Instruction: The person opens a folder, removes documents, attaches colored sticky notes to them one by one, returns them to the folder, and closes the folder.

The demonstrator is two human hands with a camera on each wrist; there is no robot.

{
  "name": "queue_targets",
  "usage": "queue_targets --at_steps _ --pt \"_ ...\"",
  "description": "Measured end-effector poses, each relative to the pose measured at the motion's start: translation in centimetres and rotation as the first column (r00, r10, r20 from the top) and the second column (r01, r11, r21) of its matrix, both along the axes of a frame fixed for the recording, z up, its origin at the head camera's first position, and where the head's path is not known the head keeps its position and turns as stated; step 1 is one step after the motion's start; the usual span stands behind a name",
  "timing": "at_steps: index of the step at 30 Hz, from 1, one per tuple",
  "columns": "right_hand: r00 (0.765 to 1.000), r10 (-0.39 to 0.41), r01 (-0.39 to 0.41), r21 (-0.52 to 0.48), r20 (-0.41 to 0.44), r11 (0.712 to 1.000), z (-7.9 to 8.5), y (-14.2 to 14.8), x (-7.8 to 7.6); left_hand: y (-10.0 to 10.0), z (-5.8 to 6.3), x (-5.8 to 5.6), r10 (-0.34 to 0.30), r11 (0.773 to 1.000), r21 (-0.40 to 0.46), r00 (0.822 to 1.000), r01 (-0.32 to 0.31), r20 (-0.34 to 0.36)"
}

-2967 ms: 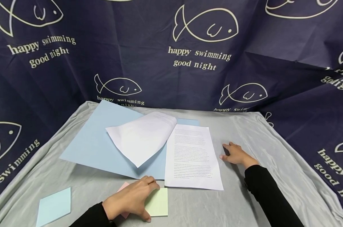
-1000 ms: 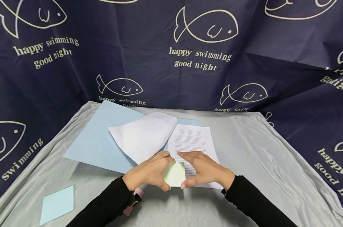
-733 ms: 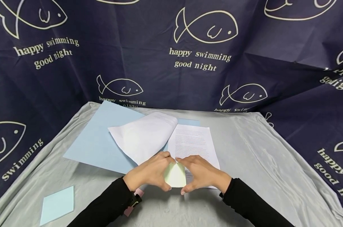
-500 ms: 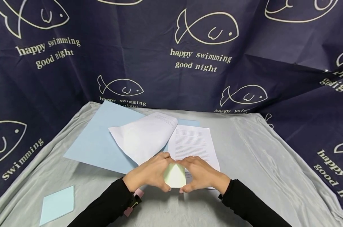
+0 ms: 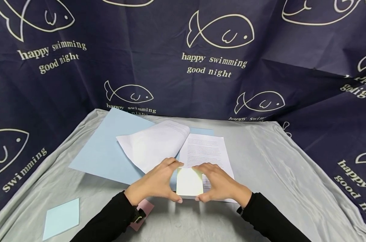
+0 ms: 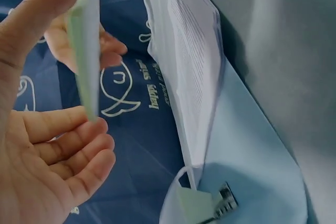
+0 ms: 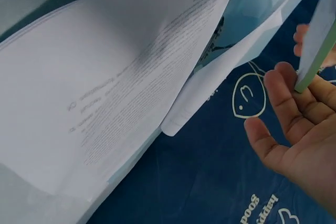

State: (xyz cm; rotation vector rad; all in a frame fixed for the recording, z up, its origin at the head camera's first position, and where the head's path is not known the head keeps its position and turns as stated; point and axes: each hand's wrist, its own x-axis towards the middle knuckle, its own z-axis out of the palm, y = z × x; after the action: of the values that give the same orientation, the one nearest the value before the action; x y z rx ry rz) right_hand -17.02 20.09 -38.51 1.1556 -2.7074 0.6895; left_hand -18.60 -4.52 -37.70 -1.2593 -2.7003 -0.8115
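A pale green sticky-note pad [image 5: 189, 184] is held up in front of the printed pages, its top face bright. My left hand [image 5: 154, 183] grips its left side, fingertips at the far edge and thumb at the near one. From the right, my right hand [image 5: 225, 184] holds it the same way. Seen edge-on in the left wrist view, the pad [image 6: 86, 51] lies between thumb and fingers. Behind it a stack of printed sheets [image 5: 207, 151] lies over an open light-blue folder [image 5: 101, 153], with a turned page [image 5: 152, 144] curling leftward.
A pink note pad [image 5: 146, 210] lies by the left wrist, partly hidden by the sleeve. Farther left is a light-blue note pad [image 5: 62, 217]. Grey cloth [image 5: 261, 161] covers the table, and a dark blue fish-print curtain [image 5: 164, 67] hangs around it.
The left hand has brought the green pad from the front of the table to the middle, and the right hand has joined it. Lately the pad has shifted slightly right and looks larger.
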Motion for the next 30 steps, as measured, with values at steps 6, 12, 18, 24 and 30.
queue_targets --at_steps 6,12,18,24,30 --pt "0.998 0.027 -0.019 -0.12 0.065 0.993 -0.3 0.4 0.1 -1.0 -0.7 0.0 0.021 0.994 0.108 0.997 -0.028 0.069" --pt "0.995 0.074 -0.059 -0.207 0.065 0.977 -0.6 0.3 0.0 -0.8 -1.1 -0.1 0.028 0.976 0.217 0.998 -0.016 -0.05" --pt "0.987 0.105 -0.072 -0.255 0.119 0.964 -0.6 0.3 0.0 -0.5 -1.3 -0.1 0.034 0.958 0.285 0.993 -0.001 -0.109" --pt "0.986 0.083 -0.047 -0.242 0.142 0.969 -0.4 -0.1 0.3 -0.3 -1.5 0.0 0.045 0.955 0.297 0.991 -0.006 -0.125" --pt "0.989 0.071 -0.039 -0.237 0.13 0.971 -0.2 -0.2 0.3 -0.2 -1.7 0.0 0.053 0.952 0.305 0.99 -0.01 -0.133"
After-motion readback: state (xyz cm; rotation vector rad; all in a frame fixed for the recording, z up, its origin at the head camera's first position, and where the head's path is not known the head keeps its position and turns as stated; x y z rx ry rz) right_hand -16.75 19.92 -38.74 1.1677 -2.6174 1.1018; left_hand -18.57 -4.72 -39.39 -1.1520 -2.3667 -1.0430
